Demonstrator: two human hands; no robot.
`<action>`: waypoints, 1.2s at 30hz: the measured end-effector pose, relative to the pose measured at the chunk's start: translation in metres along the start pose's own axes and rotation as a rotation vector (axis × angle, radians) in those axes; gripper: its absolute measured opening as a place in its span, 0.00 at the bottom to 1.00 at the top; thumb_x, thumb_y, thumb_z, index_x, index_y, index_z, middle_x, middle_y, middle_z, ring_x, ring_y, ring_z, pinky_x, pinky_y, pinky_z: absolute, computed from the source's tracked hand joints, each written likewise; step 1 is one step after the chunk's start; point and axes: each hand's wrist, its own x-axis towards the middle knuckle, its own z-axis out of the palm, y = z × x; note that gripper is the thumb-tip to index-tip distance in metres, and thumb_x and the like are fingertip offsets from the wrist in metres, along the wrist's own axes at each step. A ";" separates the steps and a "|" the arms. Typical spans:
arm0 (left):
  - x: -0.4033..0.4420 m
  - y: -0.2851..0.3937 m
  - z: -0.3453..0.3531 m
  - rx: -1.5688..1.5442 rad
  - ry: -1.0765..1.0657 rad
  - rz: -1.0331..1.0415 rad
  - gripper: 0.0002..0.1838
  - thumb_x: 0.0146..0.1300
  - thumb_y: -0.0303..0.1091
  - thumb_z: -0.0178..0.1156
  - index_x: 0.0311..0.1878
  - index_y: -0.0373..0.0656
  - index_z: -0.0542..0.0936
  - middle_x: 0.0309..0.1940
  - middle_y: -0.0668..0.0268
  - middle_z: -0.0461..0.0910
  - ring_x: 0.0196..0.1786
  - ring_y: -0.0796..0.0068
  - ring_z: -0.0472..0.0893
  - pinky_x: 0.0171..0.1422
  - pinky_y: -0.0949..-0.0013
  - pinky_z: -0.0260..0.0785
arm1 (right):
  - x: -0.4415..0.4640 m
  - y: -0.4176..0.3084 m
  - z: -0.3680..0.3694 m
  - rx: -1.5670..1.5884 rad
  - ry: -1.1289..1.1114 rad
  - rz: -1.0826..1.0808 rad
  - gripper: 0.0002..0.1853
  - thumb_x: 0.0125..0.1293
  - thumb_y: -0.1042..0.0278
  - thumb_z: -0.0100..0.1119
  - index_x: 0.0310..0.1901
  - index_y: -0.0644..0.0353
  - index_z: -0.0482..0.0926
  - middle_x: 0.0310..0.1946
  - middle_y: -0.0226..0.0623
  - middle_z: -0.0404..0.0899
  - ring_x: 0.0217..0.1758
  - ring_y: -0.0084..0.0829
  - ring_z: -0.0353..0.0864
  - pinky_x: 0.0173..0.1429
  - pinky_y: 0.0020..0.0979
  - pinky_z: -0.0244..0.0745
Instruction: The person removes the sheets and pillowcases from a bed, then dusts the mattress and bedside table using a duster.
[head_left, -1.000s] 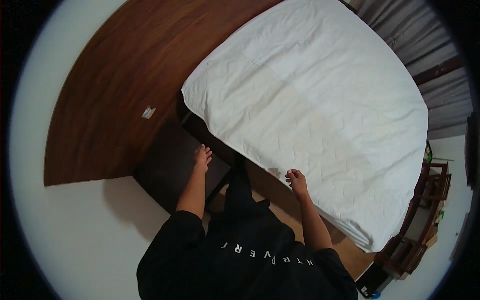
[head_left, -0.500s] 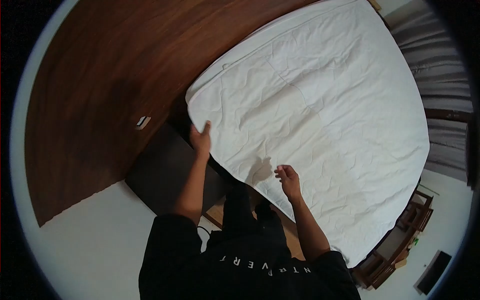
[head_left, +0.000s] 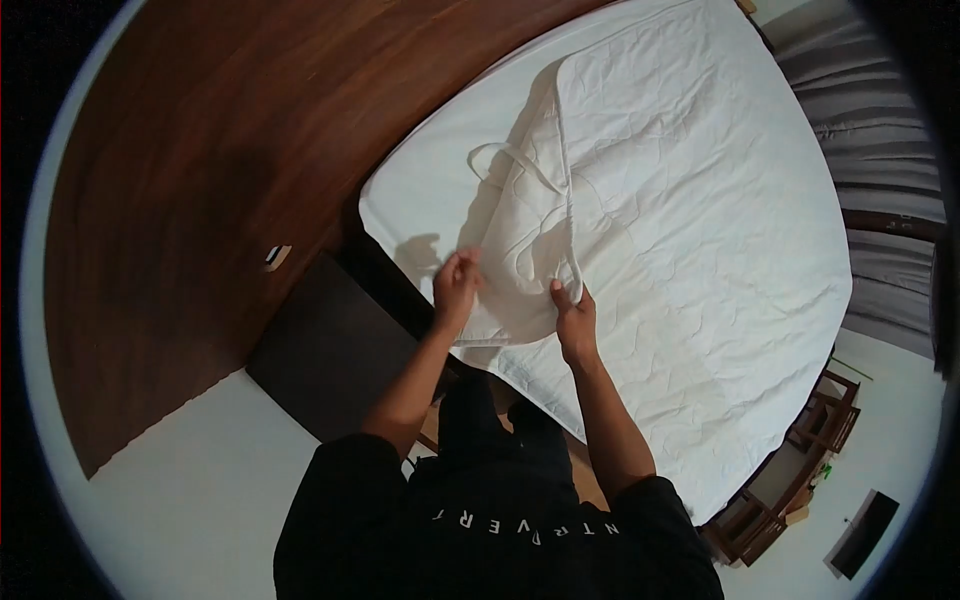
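A quilted white mattress cover lies over the bed, its near-left corner lifted and folded back to the right. An elastic strap loops from the folded part. Beneath, the smooth white mattress shows at the left. My right hand is closed on the edge of the folded cover, thumb on top. My left hand is at the cover's left fold, its fingers curled and slightly blurred; whether they grip the fabric cannot be made out.
A wooden headboard panel with a small switch plate rises at the left. Below it stands a dark bedside unit. Grey curtains hang at the right, above a wooden shelf unit.
The cover's near-left corner has been lifted and folded to the right, baring the mattress. My right hand has taken hold of its edge. My left hand has moved right and slightly down.
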 end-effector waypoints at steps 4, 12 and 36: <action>0.075 -0.032 0.005 0.497 0.054 0.057 0.26 0.57 0.40 0.55 0.56 0.36 0.64 0.51 0.56 0.68 0.51 0.63 0.71 0.55 0.65 0.63 | -0.023 -0.017 -0.008 0.035 -0.004 0.028 0.18 0.62 0.64 0.51 0.49 0.68 0.70 0.39 0.34 0.75 0.42 0.24 0.70 0.49 0.24 0.63; 0.140 0.001 0.077 0.486 0.029 0.039 0.50 0.46 0.49 0.64 0.66 0.45 0.44 0.57 0.50 0.59 0.60 0.55 0.60 0.59 0.58 0.59 | -0.049 -0.052 -0.007 0.028 -0.050 0.111 0.19 0.61 0.63 0.53 0.49 0.66 0.69 0.38 0.32 0.75 0.41 0.22 0.71 0.47 0.24 0.65; 0.132 -0.018 0.066 1.125 -0.190 0.124 0.15 0.59 0.40 0.48 0.45 0.45 0.74 0.29 0.64 0.77 0.41 0.65 0.74 0.57 0.51 0.53 | -0.083 -0.094 -0.028 0.061 0.106 -0.035 0.16 0.58 0.64 0.57 0.44 0.65 0.72 0.35 0.31 0.75 0.38 0.21 0.72 0.45 0.24 0.66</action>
